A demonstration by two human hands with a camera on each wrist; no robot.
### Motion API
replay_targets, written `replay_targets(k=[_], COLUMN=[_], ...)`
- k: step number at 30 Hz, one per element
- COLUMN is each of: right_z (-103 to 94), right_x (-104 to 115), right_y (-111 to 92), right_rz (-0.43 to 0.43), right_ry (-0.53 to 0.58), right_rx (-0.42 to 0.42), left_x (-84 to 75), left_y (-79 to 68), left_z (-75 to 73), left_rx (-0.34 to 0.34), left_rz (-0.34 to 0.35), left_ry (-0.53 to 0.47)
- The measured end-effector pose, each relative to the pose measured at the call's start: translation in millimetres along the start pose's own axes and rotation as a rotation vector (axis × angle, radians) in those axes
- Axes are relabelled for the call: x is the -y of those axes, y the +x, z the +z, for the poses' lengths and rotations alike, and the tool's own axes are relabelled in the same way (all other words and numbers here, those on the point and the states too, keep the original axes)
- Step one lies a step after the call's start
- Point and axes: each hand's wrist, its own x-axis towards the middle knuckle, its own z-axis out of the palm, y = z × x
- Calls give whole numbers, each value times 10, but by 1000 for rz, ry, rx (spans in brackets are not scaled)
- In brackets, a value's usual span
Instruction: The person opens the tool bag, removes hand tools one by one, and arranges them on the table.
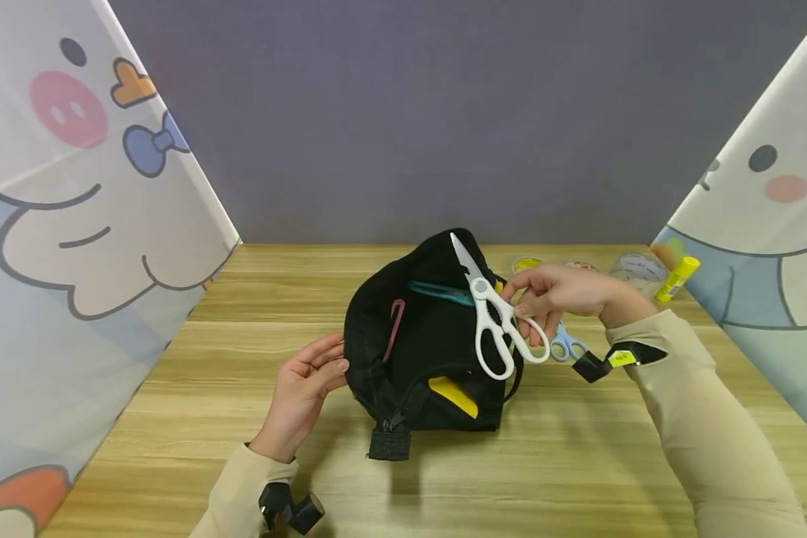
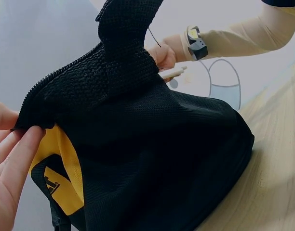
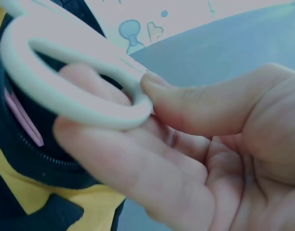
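A black bag (image 1: pixel 362 351) with yellow parts stands in the middle of the table, its zipped mouth open. My left hand (image 1: pixel 299 392) pinches the left edge of that mouth between thumb and fingers, seen closely in the left wrist view. White-handled scissors (image 1: pixel 480 285) hang over the mouth, blades pointing up and away. My right hand (image 1: pixel 561 293) holds them by one handle loop (image 3: pixel 75 108), with the thumb on top. Inside the bag lie a teal slim tool (image 1: pixel 441 292) and a pink slim tool (image 1: pixel 393 329); their exact kind is hard to tell.
Right of the bag, partly behind my right hand, lie light-blue scissors (image 1: pixel 565 347). Tape rolls (image 1: pixel 639 267) sit at the back right beside a yellow glue stick (image 1: pixel 678 279). A grey panel (image 1: pixel 403 119) closes off the table's far edge.
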Motion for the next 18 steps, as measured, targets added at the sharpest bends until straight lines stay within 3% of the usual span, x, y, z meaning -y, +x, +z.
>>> replay_targets(k=[11, 18], right_z=[-141, -252], right_x=[-312, -516], right_y=[-189, -400], right_rz=[-157, -133], right_ry=[135, 184], right_rx=[28, -18], left_x=[9, 15], left_y=[4, 10], left_z=[10, 12], left_rx=[5, 4], left_rz=[1, 3], left_ry=[-12, -5])
